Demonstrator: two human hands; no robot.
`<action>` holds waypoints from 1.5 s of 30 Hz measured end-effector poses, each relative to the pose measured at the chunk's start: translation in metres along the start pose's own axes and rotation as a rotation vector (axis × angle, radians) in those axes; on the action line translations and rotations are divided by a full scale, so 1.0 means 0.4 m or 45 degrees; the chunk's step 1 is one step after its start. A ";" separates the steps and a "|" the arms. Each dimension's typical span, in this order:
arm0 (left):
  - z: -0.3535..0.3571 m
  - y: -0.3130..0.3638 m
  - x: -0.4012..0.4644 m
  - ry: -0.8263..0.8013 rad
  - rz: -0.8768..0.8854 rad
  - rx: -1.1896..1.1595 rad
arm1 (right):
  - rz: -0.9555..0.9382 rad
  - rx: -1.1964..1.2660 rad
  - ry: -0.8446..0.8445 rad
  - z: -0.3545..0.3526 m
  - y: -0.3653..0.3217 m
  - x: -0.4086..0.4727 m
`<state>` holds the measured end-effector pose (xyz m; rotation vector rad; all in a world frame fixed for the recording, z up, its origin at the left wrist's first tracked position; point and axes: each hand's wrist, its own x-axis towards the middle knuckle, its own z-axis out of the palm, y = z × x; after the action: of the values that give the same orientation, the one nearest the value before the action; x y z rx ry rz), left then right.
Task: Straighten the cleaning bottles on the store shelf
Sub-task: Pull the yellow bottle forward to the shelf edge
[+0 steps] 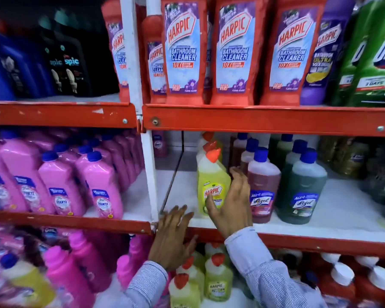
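While the yellow Harpic bottle (211, 185) stands upright near the shelf's (298, 227) front edge, the right hand (230, 203) cups its side, fingers (239, 176) spread; the left hand (172, 236) rests splayed on that edge.

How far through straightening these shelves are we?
Done: the red Harpic bottles on the top shelf face front in a row. In hand: the right hand cups the yellow Harpic bottle, while the left hand rests on the shelf edge. Left: the jumbled pink bottles at lower left.
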<state>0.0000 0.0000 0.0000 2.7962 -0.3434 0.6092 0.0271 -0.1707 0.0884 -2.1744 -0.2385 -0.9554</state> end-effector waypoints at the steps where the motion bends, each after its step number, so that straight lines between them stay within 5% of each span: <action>1: 0.014 -0.006 -0.004 -0.010 0.006 0.012 | 0.132 -0.003 -0.020 0.026 0.004 0.003; 4: 0.023 0.001 -0.007 -0.018 -0.053 -0.050 | 0.492 -0.013 -0.084 0.071 -0.006 0.015; 7: 0.032 0.001 -0.001 0.037 -0.080 -0.122 | 0.611 -0.026 -0.079 0.109 -0.002 0.023; 14: 0.037 0.001 -0.004 0.088 -0.058 -0.138 | 0.629 0.061 0.019 0.127 -0.014 0.025; 37: 0.059 0.017 -0.009 0.126 -0.180 -0.118 | 0.527 -0.013 -0.188 0.040 -0.025 -0.054; 45: 0.063 0.031 -0.006 0.246 -0.194 -0.099 | 0.411 0.089 0.319 -0.063 0.119 -0.090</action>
<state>0.0038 -0.0185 -0.0206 2.6312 -0.1120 0.8032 0.0083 -0.2178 0.0482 -1.9305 0.1910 -1.0021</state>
